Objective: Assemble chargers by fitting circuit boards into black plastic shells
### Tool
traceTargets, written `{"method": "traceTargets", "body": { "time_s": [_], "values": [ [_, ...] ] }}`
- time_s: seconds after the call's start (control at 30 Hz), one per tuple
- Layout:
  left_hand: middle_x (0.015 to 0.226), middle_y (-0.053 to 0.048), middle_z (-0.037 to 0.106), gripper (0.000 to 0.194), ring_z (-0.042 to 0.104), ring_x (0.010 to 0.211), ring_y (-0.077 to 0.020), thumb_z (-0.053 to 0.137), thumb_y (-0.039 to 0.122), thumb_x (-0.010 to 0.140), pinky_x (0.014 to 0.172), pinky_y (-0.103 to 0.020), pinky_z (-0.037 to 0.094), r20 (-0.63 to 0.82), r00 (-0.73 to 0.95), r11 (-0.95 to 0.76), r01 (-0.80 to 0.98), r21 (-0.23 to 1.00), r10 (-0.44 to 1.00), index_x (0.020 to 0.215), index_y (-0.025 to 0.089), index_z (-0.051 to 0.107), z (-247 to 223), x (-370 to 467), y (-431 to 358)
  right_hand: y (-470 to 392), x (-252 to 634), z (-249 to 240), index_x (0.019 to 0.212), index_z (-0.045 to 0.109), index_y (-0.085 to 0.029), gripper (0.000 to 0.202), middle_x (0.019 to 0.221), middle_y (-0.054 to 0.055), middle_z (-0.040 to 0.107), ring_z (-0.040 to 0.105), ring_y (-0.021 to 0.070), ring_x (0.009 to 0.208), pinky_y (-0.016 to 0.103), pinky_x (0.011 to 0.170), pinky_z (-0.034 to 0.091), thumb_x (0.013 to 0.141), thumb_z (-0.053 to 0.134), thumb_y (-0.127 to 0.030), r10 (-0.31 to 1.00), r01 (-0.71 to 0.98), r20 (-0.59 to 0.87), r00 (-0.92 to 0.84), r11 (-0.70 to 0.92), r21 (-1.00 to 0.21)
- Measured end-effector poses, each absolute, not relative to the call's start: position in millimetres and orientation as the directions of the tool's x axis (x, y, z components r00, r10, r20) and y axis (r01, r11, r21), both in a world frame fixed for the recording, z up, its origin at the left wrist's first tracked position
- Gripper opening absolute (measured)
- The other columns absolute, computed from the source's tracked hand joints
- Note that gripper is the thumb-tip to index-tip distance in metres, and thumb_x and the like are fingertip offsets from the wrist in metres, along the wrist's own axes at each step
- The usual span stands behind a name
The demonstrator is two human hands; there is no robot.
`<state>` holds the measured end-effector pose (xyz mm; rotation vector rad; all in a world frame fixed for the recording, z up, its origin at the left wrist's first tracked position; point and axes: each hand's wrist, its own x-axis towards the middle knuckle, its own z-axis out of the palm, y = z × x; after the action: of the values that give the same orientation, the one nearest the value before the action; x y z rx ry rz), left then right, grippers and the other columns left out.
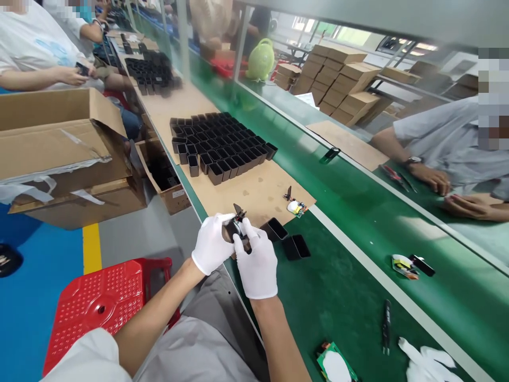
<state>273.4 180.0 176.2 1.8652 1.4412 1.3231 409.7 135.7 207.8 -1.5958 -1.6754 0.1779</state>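
Note:
Both of my hands wear white gloves and meet at the table's near edge. My left hand (pixel 213 243) is closed round a dark housing (pixel 230 231). From the right, my right hand (pixel 257 260) pinches small parts at the top of that housing, where a black prong piece (pixel 239 213) sticks up. Fingers hide most of the contact. Just right of my hands, two black cases (pixel 277 229) (pixel 297 247) lie on the green mat. Beyond them a circuit board with a white pad (pixel 296 207) rests on the brown paper's corner.
Many black cases (pixel 222 143) stand in rows on brown paper (pixel 254 193). Tweezers (pixel 386 326), a loose glove (pixel 427 363) and another board (pixel 337 366) lie right. A red stool (pixel 101 297) and cartons (pixel 51 143) are left. Another person's hands (pixel 457 193) are across the table.

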Motion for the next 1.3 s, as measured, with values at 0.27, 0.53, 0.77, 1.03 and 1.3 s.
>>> {"method": "traceTargets", "body": {
  "time_s": [0.27,0.53,0.77,1.03,1.3],
  "values": [
    [0.106,-0.011,0.08,0.05,0.077,0.101,-0.0348,0.081,0.018,0.069,0.093,-0.051,0.065,0.433,-0.033,-0.352,0.527,0.773,0.901,0.117,0.02,0.068,170.9,271.3,178.9,137.5,409.1,200.2,0.145,0.071,-0.022,0.041,0.128,0.017,0.079,0.077,0.0316,0.103,0.046,0.09,0.061,0.107,0.062,-0.029,0.875,0.835,0.484,-0.006,0.27,-0.479],
    [0.103,-0.01,0.082,0.047,0.079,0.099,-0.0339,0.081,0.018,0.068,0.092,-0.049,0.065,0.43,-0.035,-0.353,0.515,0.781,0.902,0.113,0.021,0.07,174.6,271.6,179.5,135.4,409.5,202.1,0.143,0.073,-0.024,0.038,0.137,0.015,0.078,0.079,0.0301,0.107,0.043,0.091,0.062,0.108,0.061,-0.03,0.861,0.869,0.507,-0.041,0.281,-0.407],
    [0.102,-0.01,0.083,0.042,0.08,0.098,-0.0333,0.08,0.018,0.071,0.092,-0.048,0.066,0.409,-0.036,-0.333,0.517,0.789,0.912,0.112,0.022,0.071,178.5,270.7,180.0,134.2,407.9,207.3,0.134,0.08,-0.026,0.032,0.139,0.014,0.078,0.082,0.0288,0.1,0.042,0.087,0.062,0.108,0.062,-0.03,0.847,0.887,0.529,-0.039,0.274,-0.373],
    [0.101,-0.01,0.083,0.042,0.079,0.099,-0.0357,0.084,0.023,0.068,0.092,-0.05,0.065,0.389,-0.035,-0.319,0.508,0.8,0.921,0.109,0.022,0.074,181.8,271.3,179.3,132.7,413.6,214.3,0.133,0.08,-0.025,0.033,0.138,0.015,0.079,0.079,0.0317,0.111,0.045,0.093,0.06,0.103,0.071,-0.034,0.819,0.887,0.573,0.031,0.242,-0.393],
    [0.11,-0.011,0.083,0.051,0.078,0.105,-0.0372,0.086,0.017,0.067,0.098,-0.053,0.063,0.353,0.012,-0.317,0.47,0.824,0.936,0.116,0.023,0.075,179.2,271.4,178.7,136.1,408.2,221.8,0.138,0.076,-0.023,0.038,0.141,0.016,0.076,0.077,0.0323,0.118,0.05,0.102,0.06,0.102,0.063,-0.024,0.89,0.807,0.456,0.018,0.257,-0.532]
  ]
}}
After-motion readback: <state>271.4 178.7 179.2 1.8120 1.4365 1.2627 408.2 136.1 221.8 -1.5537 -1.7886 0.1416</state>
